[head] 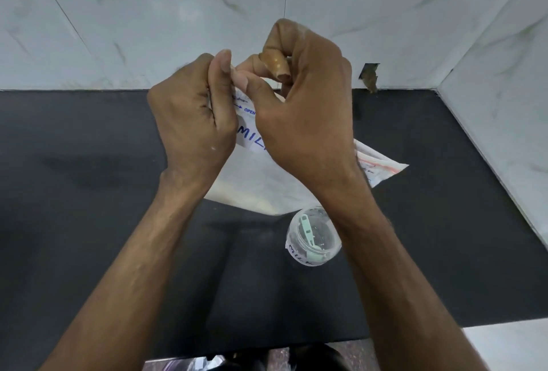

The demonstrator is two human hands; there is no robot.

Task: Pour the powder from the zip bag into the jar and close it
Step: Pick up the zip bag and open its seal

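A clear zip bag (258, 181) of white powder, with a label reading "MILK" and a printed "OPEN" arrow, is lifted above the black counter. My left hand (192, 115) and my right hand (299, 115) both pinch its top edge, thumbs close together at the zip strip. The bag's far corner (382, 166) trails onto the counter at the right. Below the bag stands a small clear jar (313, 240) labelled "MILK", with a pale green clip lid. I cannot tell whether the lid is latched.
The black counter (89, 193) runs to a white marble-tiled wall (148, 15) at the back and a side wall (504, 104) on the right. A chipped hole (369, 75) marks the back tiles. Some clutter (207, 363) shows below the front edge.
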